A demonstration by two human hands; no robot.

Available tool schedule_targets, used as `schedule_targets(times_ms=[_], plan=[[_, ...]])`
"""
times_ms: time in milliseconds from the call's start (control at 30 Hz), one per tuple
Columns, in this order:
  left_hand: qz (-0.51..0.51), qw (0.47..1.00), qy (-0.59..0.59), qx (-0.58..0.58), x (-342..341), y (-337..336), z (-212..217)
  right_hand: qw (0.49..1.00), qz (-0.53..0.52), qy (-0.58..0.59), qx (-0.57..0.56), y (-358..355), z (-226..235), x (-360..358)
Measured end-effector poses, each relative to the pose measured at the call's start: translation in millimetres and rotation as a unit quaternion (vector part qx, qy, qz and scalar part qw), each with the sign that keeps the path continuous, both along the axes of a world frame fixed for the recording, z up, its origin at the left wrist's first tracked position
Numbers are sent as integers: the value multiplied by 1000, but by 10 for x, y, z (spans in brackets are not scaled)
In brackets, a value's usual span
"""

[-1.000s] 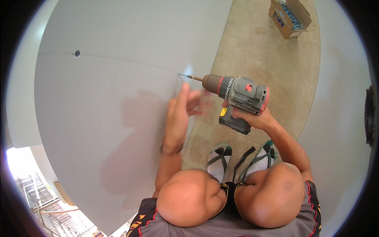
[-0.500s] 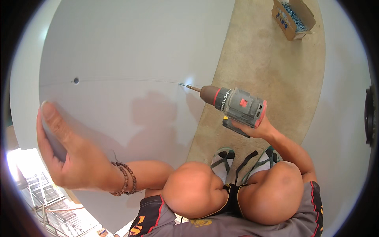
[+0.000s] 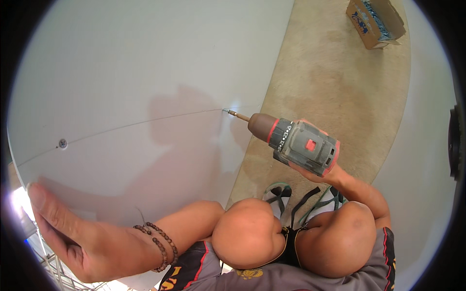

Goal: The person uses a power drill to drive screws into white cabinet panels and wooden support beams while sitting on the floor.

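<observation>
In the head view, the right hand (image 3: 315, 167) is closed around the handle of a grey and red cordless drill (image 3: 298, 145), which sits right of the centre of the frame; most of the hand is hidden behind the body of the tool, so only some fingers and the wrist can be seen. The drill points to the left and a little upward, and its thin bit (image 3: 238, 115) touches the white panel (image 3: 145, 82) close to the panel's right edge, just at the end of a fine line that runs across the panel toward the left. Near the left end of this line, at the left of the frame, there is a small dark screw head (image 3: 62, 143). The left hand (image 3: 73, 233) is in the lower left of the frame, open, with fingers stretched and pressed flat against the lower left edge of the panel; it holds nothing. On the left wrist is a brown bead bracelet (image 3: 158, 242). The two bare knees are at the bottom centre, and below them, on the beige carpet (image 3: 340, 87), the sandals (image 3: 286, 196) with green and black straps are visible. In the upper right corner an open cardboard box (image 3: 374, 22) lies on the carpet, well apart from the drill.
</observation>
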State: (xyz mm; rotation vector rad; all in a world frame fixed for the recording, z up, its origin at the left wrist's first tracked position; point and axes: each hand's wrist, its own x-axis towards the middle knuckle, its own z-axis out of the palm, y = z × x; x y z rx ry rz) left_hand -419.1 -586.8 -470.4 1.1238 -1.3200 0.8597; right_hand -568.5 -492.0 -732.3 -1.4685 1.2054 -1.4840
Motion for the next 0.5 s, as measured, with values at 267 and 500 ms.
schedule_targets(times_ms=[267,500], plan=[[-25,999,-41,-13,35,31,73,996,32,-81,16,-99,-19,18],[-3,1000,28,11,-79,54,43,995,3,-97,12,-149,104,46]])
